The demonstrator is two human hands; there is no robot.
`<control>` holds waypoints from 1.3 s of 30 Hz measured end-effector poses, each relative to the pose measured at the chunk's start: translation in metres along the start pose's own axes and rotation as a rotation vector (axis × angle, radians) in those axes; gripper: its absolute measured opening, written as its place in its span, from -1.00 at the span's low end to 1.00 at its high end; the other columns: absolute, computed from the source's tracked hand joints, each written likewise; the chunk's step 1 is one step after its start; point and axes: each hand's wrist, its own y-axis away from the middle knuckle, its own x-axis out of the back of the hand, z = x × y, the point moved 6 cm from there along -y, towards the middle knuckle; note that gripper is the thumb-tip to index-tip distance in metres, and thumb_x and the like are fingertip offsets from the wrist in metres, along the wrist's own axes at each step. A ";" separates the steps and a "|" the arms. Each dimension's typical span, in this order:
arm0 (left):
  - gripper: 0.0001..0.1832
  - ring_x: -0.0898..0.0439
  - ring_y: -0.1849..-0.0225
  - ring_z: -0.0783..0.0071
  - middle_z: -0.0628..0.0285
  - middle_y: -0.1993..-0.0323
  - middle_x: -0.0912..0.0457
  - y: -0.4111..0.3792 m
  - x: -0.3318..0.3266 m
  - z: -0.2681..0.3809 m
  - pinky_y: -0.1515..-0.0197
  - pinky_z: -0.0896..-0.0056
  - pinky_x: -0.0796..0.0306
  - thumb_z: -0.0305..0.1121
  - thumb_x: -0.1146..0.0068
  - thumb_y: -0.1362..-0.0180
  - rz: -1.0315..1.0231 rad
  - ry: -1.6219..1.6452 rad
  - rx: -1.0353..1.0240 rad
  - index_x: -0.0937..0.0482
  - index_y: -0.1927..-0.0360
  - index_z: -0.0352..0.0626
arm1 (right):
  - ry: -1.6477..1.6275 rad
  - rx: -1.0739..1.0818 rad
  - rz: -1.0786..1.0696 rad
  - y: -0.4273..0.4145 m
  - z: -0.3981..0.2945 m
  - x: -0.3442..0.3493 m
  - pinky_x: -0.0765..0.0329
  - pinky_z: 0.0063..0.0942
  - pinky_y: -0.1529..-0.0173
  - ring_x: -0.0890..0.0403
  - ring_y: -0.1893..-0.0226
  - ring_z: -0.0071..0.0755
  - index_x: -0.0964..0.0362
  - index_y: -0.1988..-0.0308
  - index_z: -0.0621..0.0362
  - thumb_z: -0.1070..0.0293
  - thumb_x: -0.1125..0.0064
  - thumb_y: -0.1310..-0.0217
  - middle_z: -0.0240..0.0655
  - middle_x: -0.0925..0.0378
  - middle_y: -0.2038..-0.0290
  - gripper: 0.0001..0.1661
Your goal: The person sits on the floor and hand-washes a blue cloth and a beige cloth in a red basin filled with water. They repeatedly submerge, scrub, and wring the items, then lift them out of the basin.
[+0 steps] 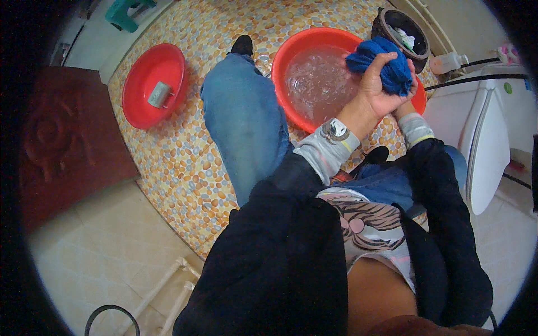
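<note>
A bunched, twisted blue cloth (378, 63) is gripped at the right side of a red basin (290, 105) of cloudy, bubbly water. My left hand (375, 94) wraps the cloth from the near side, its thumb laid across the top. Largely covered by the left hand and the cloth, my right hand (412, 86) presses against the cloth's right end. A wristwatch (335, 129) sits over the left grey cuff. The cloth hangs over the basin's right rim, above the water level.
Left of my leg, a second red basin (136, 111) holds a pale green block-like object (159, 95). A dark bin (378, 29) with waste and a bottle (446, 63) are at the back right, near a white appliance (483, 143). A green stool (128, 21) is far left.
</note>
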 end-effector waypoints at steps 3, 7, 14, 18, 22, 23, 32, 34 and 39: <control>-0.49 -0.52 0.23 0.34 0.20 0.24 -0.50 0.009 0.007 -0.009 0.20 0.28 -0.44 -0.40 -0.30 0.12 -0.024 -0.109 0.053 -0.38 0.06 -0.16 | -0.020 0.016 -0.082 -0.006 -0.014 -0.021 -0.52 -0.41 0.06 -0.56 0.13 -0.39 -0.37 -0.03 -0.05 -0.12 -0.12 -0.10 -0.38 -0.51 0.09 -0.42; -0.52 -0.52 0.28 0.37 0.19 0.27 -0.50 0.017 0.013 -0.018 0.26 0.28 -0.47 -0.36 -0.31 0.10 0.029 -0.343 0.067 -0.40 0.08 -0.16 | 0.062 0.062 -0.047 -0.001 -0.037 -0.039 -0.51 -0.41 0.02 -0.53 0.10 -0.39 -0.35 -0.04 -0.08 -0.03 -0.17 -0.09 -0.39 -0.48 0.05 -0.46; -0.58 -0.57 0.39 0.35 0.22 0.36 -0.56 0.024 0.037 -0.002 0.33 0.24 -0.52 -0.33 -0.36 0.09 0.255 -0.665 -0.008 -0.46 0.15 -0.11 | 0.724 0.107 0.287 0.016 -0.048 -0.075 -0.52 -0.55 0.10 -0.54 0.26 -0.49 -0.44 0.15 -0.03 0.16 -0.24 -0.07 -0.42 -0.52 0.25 -0.68; -0.58 -0.59 0.43 0.31 0.21 0.38 -0.58 0.007 0.075 0.015 0.33 0.22 -0.54 -0.33 -0.38 0.11 0.285 -0.774 -0.030 -0.46 0.17 -0.12 | 1.145 0.082 0.153 -0.007 -0.054 -0.043 -0.46 -0.58 0.17 -0.49 0.30 -0.55 -0.44 0.24 0.02 0.15 -0.32 0.01 -0.42 -0.48 0.33 -0.66; -0.59 -0.59 0.42 0.33 0.20 0.37 -0.57 0.014 0.102 0.034 0.30 0.28 -0.54 -0.38 -0.37 0.12 0.507 -1.005 -0.140 -0.45 0.18 -0.17 | 1.447 0.162 0.200 -0.013 -0.043 -0.032 -0.47 -0.53 0.17 -0.49 0.31 -0.54 -0.45 0.27 0.06 0.18 -0.34 0.06 -0.42 -0.49 0.33 -0.66; -0.59 -0.59 0.41 0.34 0.20 0.36 -0.57 0.015 0.103 0.038 0.29 0.30 -0.53 -0.40 -0.36 0.12 0.540 -1.079 -0.189 -0.45 0.18 -0.18 | 1.492 0.198 0.211 -0.013 -0.040 -0.030 -0.47 -0.51 0.19 -0.50 0.33 -0.53 -0.47 0.29 0.07 0.19 -0.35 0.09 -0.41 -0.51 0.34 -0.66; -0.49 -0.55 0.22 0.30 0.18 0.21 -0.55 0.022 0.129 0.063 0.18 0.30 -0.45 -0.46 -0.34 0.20 0.726 -1.517 -0.555 -0.43 0.11 -0.22 | 1.788 0.397 0.414 -0.014 -0.015 0.008 -0.48 -0.26 0.12 -0.56 0.21 -0.13 -0.45 0.27 0.08 0.20 -0.37 0.24 -0.16 -0.53 0.27 -0.56; -0.31 -0.53 0.08 0.17 0.08 0.10 -0.53 0.026 0.149 0.075 0.05 0.23 -0.41 -0.42 -0.41 0.27 0.798 -1.643 -0.573 -0.35 -0.02 -0.23 | 1.862 0.468 0.462 -0.009 0.000 0.005 -0.46 -0.21 0.08 -0.53 0.15 -0.03 -0.45 0.26 0.09 0.20 -0.37 0.25 -0.10 -0.51 0.24 -0.55; -0.05 -0.42 -0.10 0.01 -0.06 -0.04 -0.42 0.029 0.134 0.070 -0.13 0.18 -0.30 -0.40 -0.46 0.33 0.685 -1.658 -0.929 -0.12 -0.17 -0.22 | 1.871 0.476 0.615 -0.009 -0.005 0.016 -0.45 -0.17 0.05 -0.50 0.14 0.05 -0.44 0.19 0.10 0.15 -0.39 0.25 -0.03 -0.48 0.23 -0.46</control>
